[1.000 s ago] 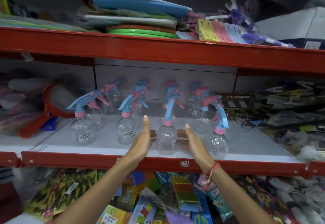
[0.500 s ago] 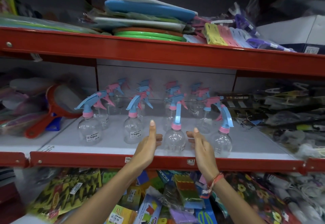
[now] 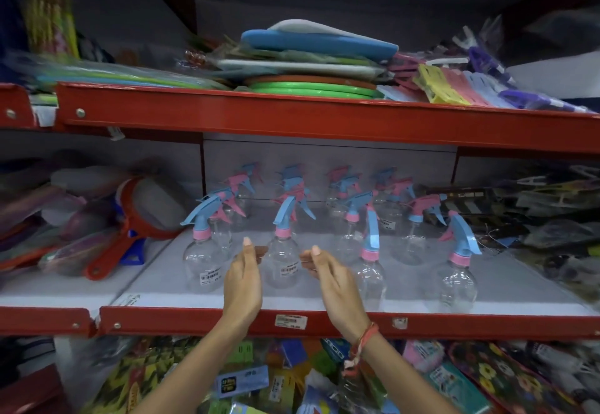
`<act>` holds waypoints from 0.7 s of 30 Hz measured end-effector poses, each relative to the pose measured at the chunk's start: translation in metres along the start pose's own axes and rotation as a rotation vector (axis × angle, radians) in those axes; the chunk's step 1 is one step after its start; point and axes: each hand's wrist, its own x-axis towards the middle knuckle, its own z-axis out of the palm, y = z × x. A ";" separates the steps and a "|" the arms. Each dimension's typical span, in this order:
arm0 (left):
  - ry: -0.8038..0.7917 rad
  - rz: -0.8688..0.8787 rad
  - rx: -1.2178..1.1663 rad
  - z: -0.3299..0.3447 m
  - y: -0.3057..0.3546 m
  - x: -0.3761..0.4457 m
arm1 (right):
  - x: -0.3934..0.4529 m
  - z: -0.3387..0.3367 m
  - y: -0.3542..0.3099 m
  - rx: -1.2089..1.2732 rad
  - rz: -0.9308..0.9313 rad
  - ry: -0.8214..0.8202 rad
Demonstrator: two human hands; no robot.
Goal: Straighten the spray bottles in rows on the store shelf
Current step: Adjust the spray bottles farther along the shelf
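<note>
Several clear spray bottles with blue and pink trigger heads stand in rows on the white shelf (image 3: 156,287). The front row holds a left bottle (image 3: 202,265), a second bottle (image 3: 283,262), a third bottle (image 3: 370,278) with its blue nozzle pointing forward, and a right bottle (image 3: 457,288). My left hand (image 3: 242,283) and my right hand (image 3: 334,287) cup the second bottle from both sides, thumbs up, fingertips against its round body. More bottles (image 3: 406,238) stand behind, partly hidden.
A red strainer (image 3: 143,215) and wrapped goods lie left of the bottles, and packaged items (image 3: 535,218) lie to the right. The red upper shelf beam (image 3: 292,121) hangs above. A red front lip (image 3: 194,322) edges the shelf, with packets below it.
Both hands have left the third front bottle and moved left to the second front bottle. The view has shifted left as well.
</note>
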 end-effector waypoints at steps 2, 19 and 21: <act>-0.024 -0.028 0.002 -0.003 -0.003 0.008 | 0.009 0.009 0.003 -0.051 0.051 0.025; -0.353 -0.141 0.058 -0.029 0.011 0.003 | 0.008 0.023 0.000 -0.012 0.272 0.023; -0.348 -0.147 0.064 -0.034 0.010 -0.006 | -0.002 0.022 -0.001 -0.012 0.261 0.014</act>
